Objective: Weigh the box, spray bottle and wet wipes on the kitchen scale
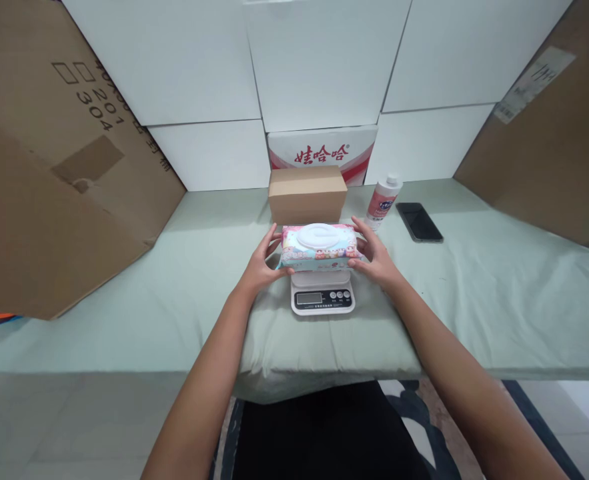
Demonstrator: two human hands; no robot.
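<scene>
1. Two hands grip one pack: your left hand (pixel 263 265) clasps the left end of the wet-wipes pack (pixel 319 247), and your right hand (pixel 374 257) clasps its right end, fingers curled round the edges.
2. The pack lies flat, lid up, at the centre of the frame, on the platform of the kitchen scale (pixel 323 297).
3. The scale stands on the pale green table cover (pixel 124 300), its display facing you.
4. Just behind the pack sits a brown cardboard box (pixel 307 192).
5. To the right of that box stand a white bottle (pixel 383 200) and, further right, a dark phone (pixel 419 221) lying flat.
</scene>
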